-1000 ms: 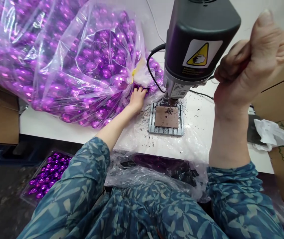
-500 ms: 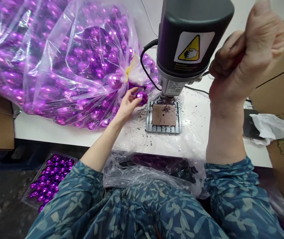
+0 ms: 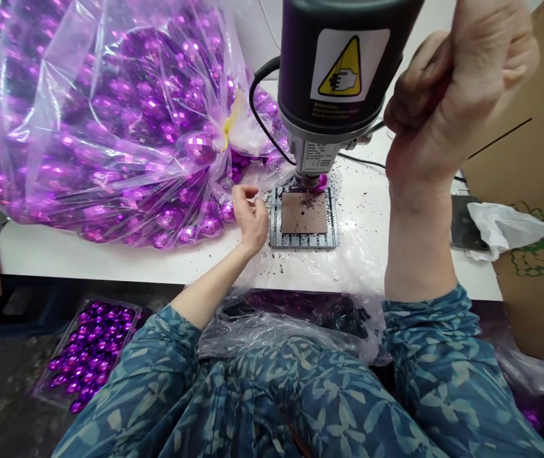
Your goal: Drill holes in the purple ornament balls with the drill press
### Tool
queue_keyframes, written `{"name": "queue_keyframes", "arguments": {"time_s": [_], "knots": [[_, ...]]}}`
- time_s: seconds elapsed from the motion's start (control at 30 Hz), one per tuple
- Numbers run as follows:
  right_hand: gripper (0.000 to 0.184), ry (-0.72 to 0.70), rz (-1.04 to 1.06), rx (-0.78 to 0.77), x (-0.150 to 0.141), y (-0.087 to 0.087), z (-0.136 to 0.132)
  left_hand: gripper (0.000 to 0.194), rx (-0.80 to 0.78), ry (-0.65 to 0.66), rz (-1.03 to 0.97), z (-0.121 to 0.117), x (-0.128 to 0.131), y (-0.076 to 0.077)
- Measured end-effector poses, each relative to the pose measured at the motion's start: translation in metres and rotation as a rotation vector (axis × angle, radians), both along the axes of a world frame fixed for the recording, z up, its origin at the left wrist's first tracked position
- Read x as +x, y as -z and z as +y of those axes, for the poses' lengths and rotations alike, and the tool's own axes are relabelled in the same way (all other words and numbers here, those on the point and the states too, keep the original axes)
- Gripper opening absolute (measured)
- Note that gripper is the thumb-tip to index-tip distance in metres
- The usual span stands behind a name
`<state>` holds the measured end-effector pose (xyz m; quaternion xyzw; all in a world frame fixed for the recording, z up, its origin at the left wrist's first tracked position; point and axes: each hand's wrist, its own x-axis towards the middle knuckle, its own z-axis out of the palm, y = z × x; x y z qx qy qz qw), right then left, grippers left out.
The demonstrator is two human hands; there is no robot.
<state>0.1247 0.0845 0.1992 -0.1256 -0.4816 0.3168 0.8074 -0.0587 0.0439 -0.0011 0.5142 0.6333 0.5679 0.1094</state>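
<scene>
While the right grip (image 3: 462, 89) is clenched on the lever (image 3: 375, 127), right of the drill (image 3: 333, 117), the left grip (image 3: 251, 219) is loosely curled left of the drill, thumb and fingertips slightly apart, nothing visible in it. Loose ball (image 3: 320, 184) is under the drill, right by its chuck (image 3: 310, 180), partly hidden; can't tell if they touch. My read: hollow plastic, very light, stiff shell, likely to crack if crushed. Shiny, so slippery; should roll on a nudge. Take it round the widest part, soft fingertip pinch, side away from the chuck. Bag (image 3: 123, 127) of balls is on the tabletop (image 3: 133, 261), left of the drill: limp slick film, bulky; best hold is near the yellow tie (image 3: 226, 133).
</scene>
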Motion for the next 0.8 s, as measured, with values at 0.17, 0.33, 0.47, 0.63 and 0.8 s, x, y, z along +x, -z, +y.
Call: {"name": "queue_keyframes", "arguments": {"time_s": [0.17,0.33,0.47,0.63,0.8], "knots": [[0.052,0.034,-0.06,0.053,0.002,0.003,0.003,0.01,0.164,0.181,0.031,-0.021,0.004,-0.021],[0.062,0.108,-0.135,-0.004,0.002,0.001,0.003,0.014,-0.044,1.352,0.352,-0.084,0.047,-0.046],[0.058,0.076,-0.126,-0.046,0.002,0.0,0.002,0.02,-0.163,1.569,0.443,-0.1,0.079,-0.059],[0.046,0.011,-0.136,-0.04,0.004,0.001,0.002,0.029,-0.134,1.559,0.629,-0.1,0.077,-0.045],[0.054,0.064,-0.193,-0.091,0.004,-0.003,-0.002,0.028,-0.009,1.181,0.633,-0.097,0.049,-0.018]]}}
